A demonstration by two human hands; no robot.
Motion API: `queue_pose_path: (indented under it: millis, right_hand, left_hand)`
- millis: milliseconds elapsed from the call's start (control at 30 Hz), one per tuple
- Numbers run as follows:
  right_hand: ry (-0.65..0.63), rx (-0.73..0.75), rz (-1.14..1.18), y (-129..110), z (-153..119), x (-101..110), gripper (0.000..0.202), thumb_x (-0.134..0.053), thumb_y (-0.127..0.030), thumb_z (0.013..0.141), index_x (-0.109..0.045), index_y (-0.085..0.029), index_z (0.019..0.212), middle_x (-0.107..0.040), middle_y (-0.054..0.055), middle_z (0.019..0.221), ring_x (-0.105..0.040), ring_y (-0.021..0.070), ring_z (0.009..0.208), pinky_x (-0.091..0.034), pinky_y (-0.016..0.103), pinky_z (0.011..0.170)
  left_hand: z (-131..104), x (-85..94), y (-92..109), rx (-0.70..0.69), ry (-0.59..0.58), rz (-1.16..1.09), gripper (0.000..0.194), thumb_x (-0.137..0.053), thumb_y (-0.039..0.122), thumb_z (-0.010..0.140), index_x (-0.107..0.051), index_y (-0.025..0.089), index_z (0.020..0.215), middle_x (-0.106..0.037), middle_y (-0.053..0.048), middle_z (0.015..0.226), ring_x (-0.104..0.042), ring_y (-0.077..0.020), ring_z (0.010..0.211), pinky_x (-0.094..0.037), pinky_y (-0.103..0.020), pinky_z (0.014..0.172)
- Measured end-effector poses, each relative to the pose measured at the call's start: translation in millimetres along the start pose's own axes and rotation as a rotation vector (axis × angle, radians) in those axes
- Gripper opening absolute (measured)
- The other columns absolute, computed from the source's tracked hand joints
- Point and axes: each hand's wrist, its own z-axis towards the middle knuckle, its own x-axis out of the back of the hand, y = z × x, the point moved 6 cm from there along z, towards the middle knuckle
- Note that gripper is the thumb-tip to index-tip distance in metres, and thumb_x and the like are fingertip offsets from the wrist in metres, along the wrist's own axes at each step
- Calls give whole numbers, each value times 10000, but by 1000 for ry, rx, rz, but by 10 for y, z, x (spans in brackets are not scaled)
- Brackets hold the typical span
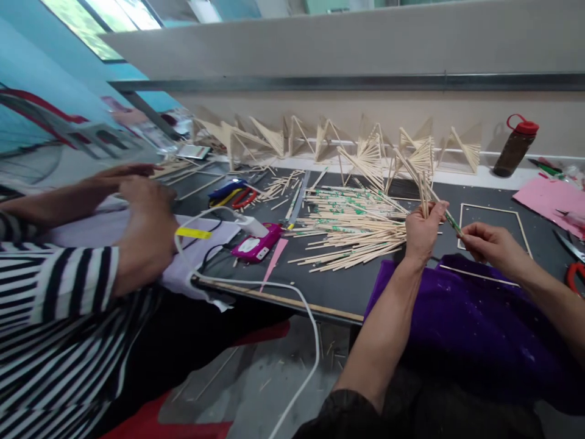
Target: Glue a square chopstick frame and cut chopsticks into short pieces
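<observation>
My left hand (424,228) is closed round several thin wooden sticks (423,189) that point upward. To its right, my right hand (489,242) pinches the lower end of a stick with green-marked paper on it (452,221), whose upper end reaches my left hand. Beside my left hand lies a wide pile of loose sticks (351,228), some with green and white wrapping. A purple cloth (475,323) lies below my hands, with one loose stick (479,275) across it. Behind my right hand a rectangular stick frame (496,210) rests flat on the dark table.
Fan-shaped stick structures (365,155) stand along the back wall. A person in striped sleeves (59,280) works at left. Pliers (233,194), a magenta power strip (258,244) with a white cable, a bottle (516,146), pink sheets (551,198) and red-handled scissors (573,274) lie around.
</observation>
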Motion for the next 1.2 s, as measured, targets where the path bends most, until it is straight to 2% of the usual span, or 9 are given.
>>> queue_pose_path:
  millis: [133,267,333,500,733,833,933,1067,1200]
  right_hand:
    - [-1,-14,20,66,-11,58,394,-670,-562,685,-607,-183,770,-471,-53,545,-379,70,435,-279,220,408]
    - [61,-10,58,107,6,141,346,-697,-503,668,-603,-185,769,-527,-39,576,-403,67,419,-284,217,395]
    - [93,-5,83,126,16,164,316,-702,-465,663,-595,-189,773,-536,-39,576,-418,69,413,-286,216,391]
    - [144,52,118,134,39,179,277,-689,-398,643,-591,-198,809,-545,-39,581,-453,89,448,-345,229,429]
    - [221,120,14,154,65,257,179,-637,-327,643,-555,-211,753,-525,-42,570,-450,103,490,-346,242,473]
    - [227,152,-21,174,72,269,144,-615,-314,651,-541,-218,728,-530,-36,594,-458,112,515,-359,254,506]
    - [269,166,-111,191,73,301,144,-617,-332,659,-535,-220,697,-520,-30,580,-442,121,518,-342,260,508]
    - [281,198,-160,195,89,343,260,-674,-435,622,-520,-227,636,-509,-23,570,-429,129,527,-330,263,500]
    - [299,189,-164,207,91,363,261,-702,-421,590,-521,-235,621,-498,-19,559,-429,141,528,-334,277,493]
  left_hand:
    - [-37,-42,88,-143,-153,149,339,-671,482,742,-628,153,672,-528,46,560,-476,-71,551,-393,-210,580]
    - [-119,-62,225,-298,-178,204,286,-662,431,768,-671,161,673,-635,4,681,-563,-108,671,-433,-237,674]
    - [-141,-86,237,-323,-189,163,267,-653,417,783,-693,167,696,-672,-14,731,-595,-121,713,-450,-252,713]
    - [-106,-74,141,-295,-109,81,262,-666,416,774,-700,165,708,-682,-15,698,-610,-123,684,-463,-261,711]
    - [-228,-145,170,-442,-98,391,205,-629,385,813,-731,218,752,-709,-25,749,-625,-145,698,-456,-259,691]
    - [-283,-188,170,-536,-111,448,183,-641,393,800,-728,237,761,-715,-37,762,-635,-166,710,-465,-282,707]
    - [-350,-281,159,-600,-237,489,151,-624,356,808,-730,250,792,-734,-61,842,-658,-186,788,-475,-302,760]
    - [-484,-423,152,-633,-454,584,193,-551,310,834,-734,248,837,-740,-83,910,-666,-198,872,-476,-315,809]
    - [-555,-477,145,-663,-525,599,222,-512,282,847,-726,247,898,-736,-88,942,-664,-188,903,-477,-302,813]
